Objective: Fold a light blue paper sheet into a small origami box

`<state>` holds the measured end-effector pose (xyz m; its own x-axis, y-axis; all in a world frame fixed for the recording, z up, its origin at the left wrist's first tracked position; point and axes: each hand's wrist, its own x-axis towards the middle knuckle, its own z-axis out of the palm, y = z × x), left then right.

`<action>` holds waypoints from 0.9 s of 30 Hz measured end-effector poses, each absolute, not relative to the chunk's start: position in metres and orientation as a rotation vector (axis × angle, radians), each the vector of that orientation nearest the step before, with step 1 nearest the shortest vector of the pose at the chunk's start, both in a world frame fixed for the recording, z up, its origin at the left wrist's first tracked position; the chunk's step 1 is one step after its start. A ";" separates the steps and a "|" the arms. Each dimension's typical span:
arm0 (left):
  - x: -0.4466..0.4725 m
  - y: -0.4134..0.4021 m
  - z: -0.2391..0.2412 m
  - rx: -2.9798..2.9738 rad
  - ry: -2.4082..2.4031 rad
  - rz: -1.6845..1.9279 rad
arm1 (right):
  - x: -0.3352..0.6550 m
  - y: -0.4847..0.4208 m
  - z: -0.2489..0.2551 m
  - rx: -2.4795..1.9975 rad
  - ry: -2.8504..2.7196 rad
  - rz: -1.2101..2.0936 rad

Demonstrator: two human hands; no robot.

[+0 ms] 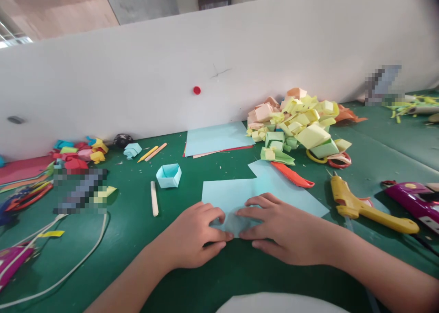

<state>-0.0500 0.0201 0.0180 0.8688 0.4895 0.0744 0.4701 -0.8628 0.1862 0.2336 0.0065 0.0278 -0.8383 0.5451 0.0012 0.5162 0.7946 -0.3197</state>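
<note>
A light-blue paper sheet (224,192) lies flat before me. My left hand (199,235) rests on its near left part, fingers bent and apart, index fingertip at the near edge. My right hand (279,226) lies on the near right part with fingers spread. Between the fingertips the paper has a darker patch. A second light-blue sheet (291,194) reaches out beyond my right hand. On it lies a red-orange long-handled tool (291,174), its kind unclear. To the left stand a small folded light-blue paper box (169,176) and a whitish stick (154,198).
Folded yellow, peach and green paper pieces (302,121) are heaped at the back right. A yellow glue gun (363,205) lies right, near a purple tool (416,201). Paper sheets (219,137) are stacked behind. At left are colourful paper pieces (80,154) and a white cable (85,262).
</note>
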 end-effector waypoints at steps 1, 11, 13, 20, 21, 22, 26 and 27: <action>-0.050 0.020 0.018 2.879 0.744 0.191 | 0.232 0.006 0.027 -0.864 -2.888 0.456; -0.056 0.027 0.020 2.843 0.695 0.118 | 0.233 0.007 0.025 -0.843 -2.879 0.349; -0.059 0.030 0.023 2.824 0.710 0.080 | 0.231 0.005 0.024 -0.845 -2.875 0.322; -0.075 0.042 0.027 2.807 0.847 -0.017 | 0.230 0.005 0.023 -0.896 -2.840 0.301; -0.076 0.043 0.027 2.804 0.854 -0.033 | 0.231 0.006 0.023 -0.895 -2.837 0.312; -0.076 0.043 0.027 2.800 0.860 -0.045 | 0.231 0.007 0.023 -0.897 -2.834 0.330; -0.075 0.042 0.028 2.786 0.893 -0.066 | 0.231 0.011 0.019 -0.920 -2.810 0.387; -0.074 0.042 0.028 2.782 0.896 -0.059 | 0.231 0.011 0.018 -0.922 -2.807 0.386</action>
<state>-0.0745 0.0417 0.0285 0.8136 0.5720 -0.1041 0.5807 -0.7908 0.1936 0.2311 0.0111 0.0183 -0.7967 0.6000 0.0721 0.5582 0.7765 -0.2924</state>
